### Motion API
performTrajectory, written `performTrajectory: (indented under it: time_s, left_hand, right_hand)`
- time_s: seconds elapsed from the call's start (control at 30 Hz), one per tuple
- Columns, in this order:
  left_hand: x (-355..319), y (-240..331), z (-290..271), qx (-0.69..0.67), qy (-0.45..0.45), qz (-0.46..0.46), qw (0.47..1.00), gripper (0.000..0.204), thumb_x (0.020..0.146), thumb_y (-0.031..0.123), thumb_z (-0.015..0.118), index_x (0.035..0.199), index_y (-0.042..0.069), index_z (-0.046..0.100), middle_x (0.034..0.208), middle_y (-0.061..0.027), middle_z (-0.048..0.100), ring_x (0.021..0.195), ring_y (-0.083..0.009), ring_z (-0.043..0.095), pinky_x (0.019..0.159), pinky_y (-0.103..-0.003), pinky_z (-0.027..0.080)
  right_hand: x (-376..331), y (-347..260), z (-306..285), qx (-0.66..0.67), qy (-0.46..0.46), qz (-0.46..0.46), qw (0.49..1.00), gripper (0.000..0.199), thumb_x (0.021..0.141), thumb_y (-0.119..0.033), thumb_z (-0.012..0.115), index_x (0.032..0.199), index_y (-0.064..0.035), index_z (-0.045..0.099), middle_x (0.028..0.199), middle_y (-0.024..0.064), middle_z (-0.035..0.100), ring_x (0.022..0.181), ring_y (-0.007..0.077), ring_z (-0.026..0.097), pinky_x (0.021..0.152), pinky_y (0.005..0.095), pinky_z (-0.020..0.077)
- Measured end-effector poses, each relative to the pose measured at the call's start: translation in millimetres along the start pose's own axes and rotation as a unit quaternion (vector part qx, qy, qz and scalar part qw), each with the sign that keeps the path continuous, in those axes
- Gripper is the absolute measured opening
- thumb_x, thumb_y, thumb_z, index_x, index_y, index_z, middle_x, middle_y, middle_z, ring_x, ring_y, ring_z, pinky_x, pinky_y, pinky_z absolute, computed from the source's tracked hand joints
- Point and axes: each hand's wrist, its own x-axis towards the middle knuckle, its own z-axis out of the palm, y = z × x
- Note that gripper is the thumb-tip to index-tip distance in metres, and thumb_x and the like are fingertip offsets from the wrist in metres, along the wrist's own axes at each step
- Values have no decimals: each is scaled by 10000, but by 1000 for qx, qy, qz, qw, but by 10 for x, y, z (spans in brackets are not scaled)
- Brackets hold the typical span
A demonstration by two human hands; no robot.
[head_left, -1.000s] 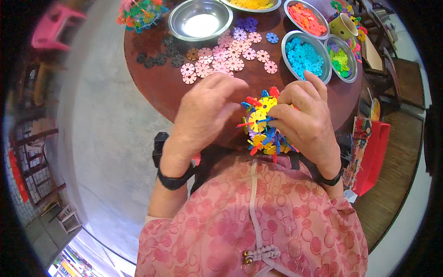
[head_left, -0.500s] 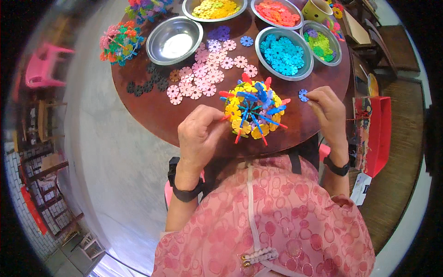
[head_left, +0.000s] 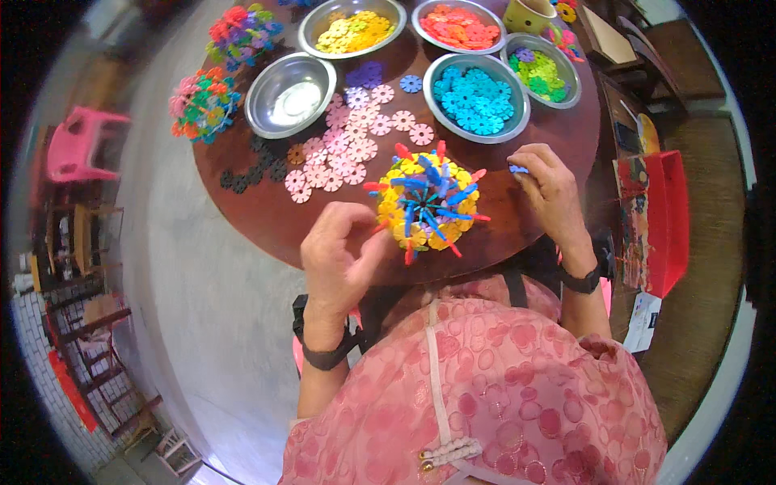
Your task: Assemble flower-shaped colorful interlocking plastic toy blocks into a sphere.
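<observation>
A round ball built of interlocking notched plastic discs (head_left: pixel 428 202), yellow outside with blue and red spokes, stands at the table's near edge. My left hand (head_left: pixel 341 252) is at its left side, thumb and forefinger closed on an outer piece; the fingertips partly hide that piece. To the right of the ball, my right hand (head_left: pixel 553 192) holds a blue notched disc (head_left: pixel 518 169) between thumb and fingers, seen nearly edge-on. Loose pink discs (head_left: pixel 347 145) lie beyond the ball, with black discs (head_left: pixel 250 170) to their left.
Metal bowls hold turquoise discs (head_left: pixel 475 101), yellow discs (head_left: pixel 356 32), orange-red discs (head_left: pixel 459 28) and green discs (head_left: pixel 540 74). A bare metal bowl (head_left: pixel 291 95) stands at the left, near two finished colourful disc balls (head_left: pixel 204 105). A red box (head_left: pixel 669 222) is right of the table.
The blue disc in my right hand has turned from face-on to nearly edge-on. My left fingers have slid lower along the ball's left side. The whole view has shifted slightly.
</observation>
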Motion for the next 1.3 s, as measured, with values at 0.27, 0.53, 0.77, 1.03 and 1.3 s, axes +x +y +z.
performTrajectory:
  time_s: [0.27,0.53,0.77,1.03,1.3]
  left_hand:
    - [140,-32,-94,26,-44,27,998,170,753,-36,709,895,-6,620,813,-94,610,708,-195,620,648,-292,501]
    - [107,-263,-422,-17,-18,-24,999,137,784,-106,655,875,-12,615,822,-53,583,744,-133,573,673,-244,467]
    - [62,-160,-420,-4,-21,-76,997,127,795,-83,674,881,-12,613,833,-55,588,754,-132,576,683,-252,476]
    - [177,20,-99,27,-66,12,997,159,768,-64,700,894,0,628,807,-92,613,703,-202,613,641,-301,500]
    - [103,-9,-64,23,-27,45,998,162,762,-49,690,896,19,632,825,-119,625,734,-289,638,638,-344,509]
  right_hand:
    - [-74,315,-224,-36,70,77,994,180,837,-23,652,1015,-46,656,1006,136,629,938,348,633,799,399,516]
    - [-92,280,-107,1,40,79,996,211,838,-51,661,1049,-66,659,1025,130,619,946,345,632,816,413,521]
    - [-30,292,100,-45,3,91,995,247,824,-70,678,1070,-73,649,1016,138,582,941,357,623,815,436,520]
    - [29,313,81,25,-69,123,990,230,777,-75,704,979,-24,606,921,165,597,889,367,607,782,443,485]
    - [173,-710,-432,157,61,56,984,170,791,34,668,955,-12,668,871,109,669,822,254,651,710,346,498]
